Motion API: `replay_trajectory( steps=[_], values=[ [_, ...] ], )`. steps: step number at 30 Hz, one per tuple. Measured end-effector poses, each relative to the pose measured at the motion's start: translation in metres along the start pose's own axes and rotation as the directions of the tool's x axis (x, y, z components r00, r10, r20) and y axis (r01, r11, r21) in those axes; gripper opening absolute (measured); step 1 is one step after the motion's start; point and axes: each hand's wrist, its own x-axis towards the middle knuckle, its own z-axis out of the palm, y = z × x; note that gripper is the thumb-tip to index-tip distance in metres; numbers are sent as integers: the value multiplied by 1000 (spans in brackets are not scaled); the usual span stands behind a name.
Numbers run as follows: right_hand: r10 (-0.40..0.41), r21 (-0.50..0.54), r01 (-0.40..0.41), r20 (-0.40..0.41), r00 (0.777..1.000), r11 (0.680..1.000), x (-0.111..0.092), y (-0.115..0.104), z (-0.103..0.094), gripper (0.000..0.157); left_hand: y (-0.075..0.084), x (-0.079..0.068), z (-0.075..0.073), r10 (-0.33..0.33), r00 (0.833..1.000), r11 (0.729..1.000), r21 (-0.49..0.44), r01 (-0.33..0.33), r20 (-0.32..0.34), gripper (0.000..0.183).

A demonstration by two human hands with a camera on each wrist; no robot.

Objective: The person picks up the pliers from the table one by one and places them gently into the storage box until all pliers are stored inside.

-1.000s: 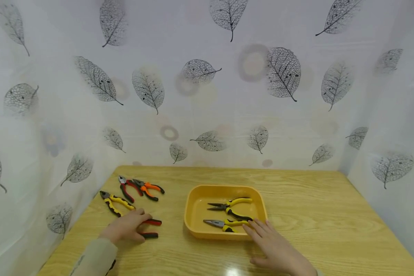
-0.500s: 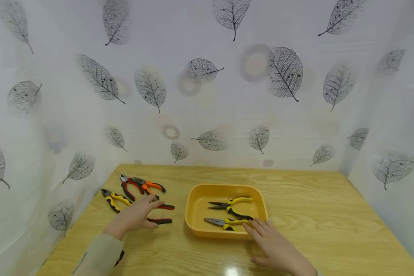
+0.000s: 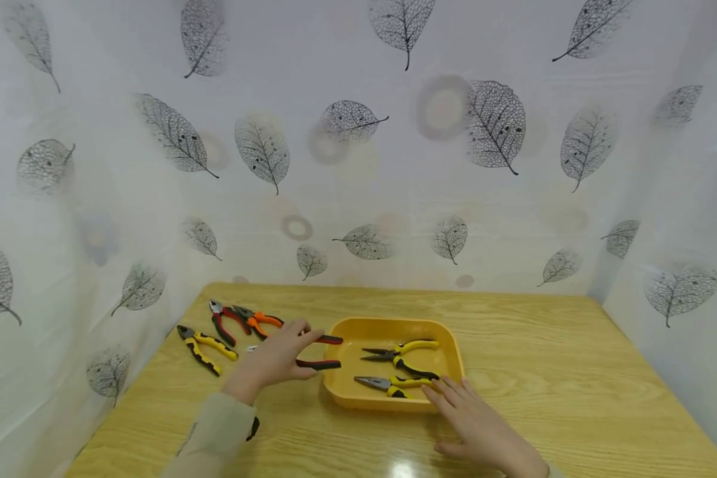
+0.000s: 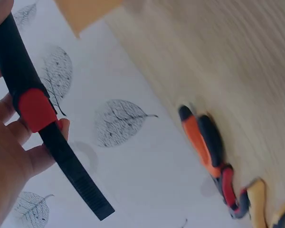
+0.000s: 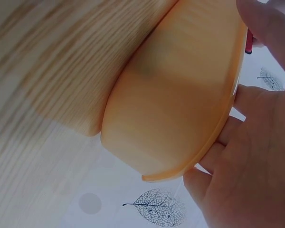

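My left hand (image 3: 275, 358) grips pliers (image 3: 319, 364) with red and black handles. The handle ends point right and overlap the left rim of the yellow tray (image 3: 348, 392). In the left wrist view the gripped pliers (image 4: 34, 107) show edge-on, thumb on one side and fingers on the other. Straight fingers of my right hand (image 3: 478, 425) rest on the tray's front right rim; the right wrist view shows them along the tray wall (image 5: 166, 104). Inside the tray lie two yellow-and-black long-nose pliers, one upper (image 3: 415, 353) and one lower (image 3: 388, 384).
At the table's left lie yellow-and-black pliers (image 3: 206, 348), red-and-black pliers (image 3: 227, 322) and orange-and-black pliers (image 3: 257, 320). The wooden table (image 3: 544, 358) meets a white leaf-patterned sheet (image 3: 358, 179) at the back and sides.
My left hand has lifted the red-and-black pliers and carried them right and away from me, up to the tray's left side. The right hand has stayed on the rim.
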Motion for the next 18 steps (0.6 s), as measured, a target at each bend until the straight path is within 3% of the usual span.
replay_trajectory(
  steps=[8, 18],
  values=[
    [-1, -12, 1, -1, 1000, 1000, 1, 2, 1, 81, 25, 29, 8, 47, 997, 995, 88, -42, -54, 67],
    [31, 11, -31, 37, 999, 999, 2, 0, 0, 80, 56, 53, 18, 40, 999, 992, 123, -39, -5, 66]
  ],
)
